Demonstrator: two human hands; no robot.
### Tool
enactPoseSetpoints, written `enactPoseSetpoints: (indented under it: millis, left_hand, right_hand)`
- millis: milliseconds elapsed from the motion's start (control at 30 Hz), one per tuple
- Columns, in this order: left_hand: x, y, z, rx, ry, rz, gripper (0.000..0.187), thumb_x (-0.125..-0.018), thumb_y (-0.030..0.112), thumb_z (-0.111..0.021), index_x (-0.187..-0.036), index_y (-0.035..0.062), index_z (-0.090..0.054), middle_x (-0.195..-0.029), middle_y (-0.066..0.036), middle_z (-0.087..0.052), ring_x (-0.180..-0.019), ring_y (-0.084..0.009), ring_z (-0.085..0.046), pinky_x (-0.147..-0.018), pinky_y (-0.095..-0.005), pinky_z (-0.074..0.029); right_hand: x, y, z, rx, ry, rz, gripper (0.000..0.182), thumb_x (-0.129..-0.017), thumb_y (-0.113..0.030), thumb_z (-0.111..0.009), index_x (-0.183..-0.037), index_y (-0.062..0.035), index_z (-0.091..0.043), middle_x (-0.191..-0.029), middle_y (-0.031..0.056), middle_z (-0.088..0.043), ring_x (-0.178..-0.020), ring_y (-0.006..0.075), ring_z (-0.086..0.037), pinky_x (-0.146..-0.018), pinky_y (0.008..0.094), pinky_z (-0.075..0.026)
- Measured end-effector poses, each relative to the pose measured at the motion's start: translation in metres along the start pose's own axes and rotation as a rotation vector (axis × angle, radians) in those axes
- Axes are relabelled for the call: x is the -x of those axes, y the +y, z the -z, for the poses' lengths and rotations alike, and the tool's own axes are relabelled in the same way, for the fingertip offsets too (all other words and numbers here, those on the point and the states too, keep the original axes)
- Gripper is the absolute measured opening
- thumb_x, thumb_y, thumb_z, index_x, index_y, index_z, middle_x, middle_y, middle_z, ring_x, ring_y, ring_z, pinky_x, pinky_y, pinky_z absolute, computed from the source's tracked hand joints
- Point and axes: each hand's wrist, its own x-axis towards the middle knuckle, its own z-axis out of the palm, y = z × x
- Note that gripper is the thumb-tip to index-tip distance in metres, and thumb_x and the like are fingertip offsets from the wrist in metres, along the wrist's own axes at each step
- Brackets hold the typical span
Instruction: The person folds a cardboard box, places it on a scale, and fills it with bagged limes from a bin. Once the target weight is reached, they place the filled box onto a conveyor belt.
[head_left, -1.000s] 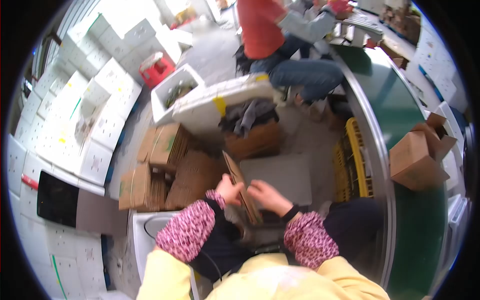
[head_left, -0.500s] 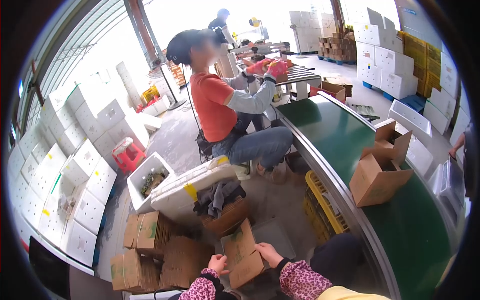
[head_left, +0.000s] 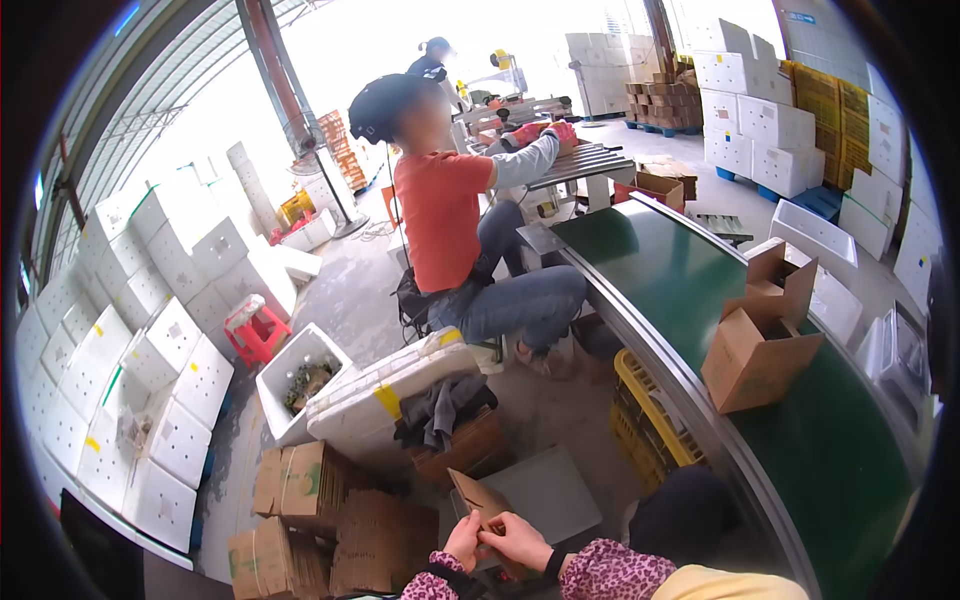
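Cardboard (head_left: 477, 494), a thin brown sheet, has turned more edge-on near a grey rectangular panel (head_left: 560, 492), pinched by left hand (head_left: 463, 541) and right hand (head_left: 522, 543), apparently steadying its near end.

Pink leopard-print sleeves, black cuffs

Left hand (head_left: 463, 541) and right hand (head_left: 518, 542) hide part of the cardboard piece (head_left: 477, 494).
The right fingertips' hold is unclear. The bottom edge cuts off the conveyor belt (head_left: 825, 490); contents of the foam box (head_left: 277, 398) are too small to tell.
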Motion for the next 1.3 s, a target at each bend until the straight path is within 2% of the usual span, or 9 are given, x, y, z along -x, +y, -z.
enactPoseSetpoints:
  millis: [433,567,600,767,967,1067,1133,1233,1300]
  left_hand:
    - [0.012,0.010,-0.011,0.012,-0.048,-0.044,0.049,-0.090,0.030,-0.057,-0.128,0.0060,-0.036,-0.118,-0.008,-0.051,-0.102,-0.0205,-0.055,-0.083,-0.0476,-0.048]
    - [-0.021,-0.011,0.001,-0.512,0.261,-0.442,0.069,-0.076,0.014,-0.061,-0.135,0.0005,-0.027,-0.126,-0.018,-0.044,-0.106,-0.0345,-0.053,-0.092,-0.0377,-0.045]
    - [-0.015,-0.006,-0.004,-0.578,0.321,-0.528,0.077,-0.072,0.012,-0.063,-0.137,0.0005,-0.023,-0.128,-0.021,-0.040,-0.109,-0.0363,-0.050,-0.093,-0.0357,-0.044]
    - [-0.013,0.023,0.015,-0.611,0.646,-0.765,0.100,-0.058,0.001,-0.067,-0.141,0.0029,-0.012,-0.131,-0.025,-0.031,-0.119,-0.0375,-0.039,-0.101,-0.0346,-0.036]
    - [0.014,0.039,0.022,-0.694,0.475,-0.693,0.063,-0.059,0.008,-0.067,-0.118,0.0044,-0.048,-0.119,-0.017,-0.046,-0.115,-0.0337,-0.043,-0.098,-0.0378,-0.037]
    - [0.009,0.025,0.003,-1.102,0.367,-0.954,0.057,-0.058,0.015,-0.069,-0.113,0.0131,-0.056,-0.118,-0.017,-0.048,-0.119,-0.0353,-0.039,-0.102,-0.0411,-0.032]
    - [0.015,0.017,-0.018,-1.367,0.467,-0.888,0.043,-0.065,0.026,-0.066,-0.108,0.0188,-0.063,-0.130,-0.018,-0.040,-0.125,-0.0351,-0.033,-0.104,-0.0412,-0.028]
    - [0.012,0.030,-0.020,-1.504,0.456,-0.695,0.039,-0.072,0.035,-0.060,-0.110,0.0251,-0.064,-0.135,-0.018,-0.037,-0.128,-0.0357,-0.029,-0.105,-0.0416,-0.028]
    - [0.006,0.037,-0.006,-1.547,0.424,-0.561,0.038,-0.075,0.038,-0.057,-0.111,0.0272,-0.065,-0.136,-0.018,-0.036,-0.129,-0.0354,-0.029,-0.105,-0.0418,-0.027]
  right_hand:
    - [0.002,0.006,0.022,0.039,0.164,-0.056,0.046,-0.088,-0.039,-0.049,-0.116,-0.0033,-0.052,-0.109,0.0176,-0.060,-0.103,0.0310,-0.057,-0.086,0.0384,-0.045]
    - [0.000,-0.005,0.033,0.539,0.197,0.012,0.027,-0.090,-0.027,-0.045,-0.095,-0.0022,-0.054,-0.074,0.0147,-0.065,-0.070,0.0320,-0.065,-0.062,0.0419,-0.051]
    - [-0.002,0.006,0.024,0.688,0.253,0.232,0.019,-0.088,-0.021,-0.046,-0.085,-0.0034,-0.051,-0.062,0.0122,-0.062,-0.057,0.0301,-0.064,-0.049,0.0400,-0.050]
    - [0.023,-0.021,0.014,0.786,0.073,0.479,0.013,-0.078,-0.009,-0.053,-0.087,-0.0010,-0.048,-0.064,0.0119,-0.061,-0.057,0.0302,-0.063,-0.049,0.0383,-0.050]
    - [-0.014,-0.030,0.035,0.782,0.284,0.387,0.006,-0.080,-0.010,-0.049,-0.078,-0.0051,-0.053,-0.064,0.0121,-0.063,-0.059,0.0278,-0.065,-0.052,0.0377,-0.052]
    - [-0.046,-0.016,0.045,0.743,0.366,0.307,0.008,-0.082,-0.011,-0.048,-0.081,-0.0058,-0.053,-0.065,0.0126,-0.062,-0.061,0.0300,-0.064,-0.053,0.0403,-0.050]
    - [-0.056,-0.006,0.046,0.729,0.378,0.300,0.009,-0.082,-0.011,-0.048,-0.082,-0.0059,-0.054,-0.064,0.0124,-0.062,-0.061,0.0308,-0.064,-0.053,0.0411,-0.050]
    - [-0.053,-0.008,0.055,0.643,0.238,0.209,0.013,-0.085,-0.016,-0.047,-0.087,-0.0048,-0.054,-0.075,0.0159,-0.064,-0.070,0.0333,-0.064,-0.059,0.0443,-0.050]
    - [-0.025,-0.030,0.066,0.403,0.173,0.194,0.024,-0.086,-0.021,-0.050,-0.101,-0.0023,-0.053,-0.102,0.0193,-0.060,-0.094,0.0351,-0.059,-0.078,0.0437,-0.048]
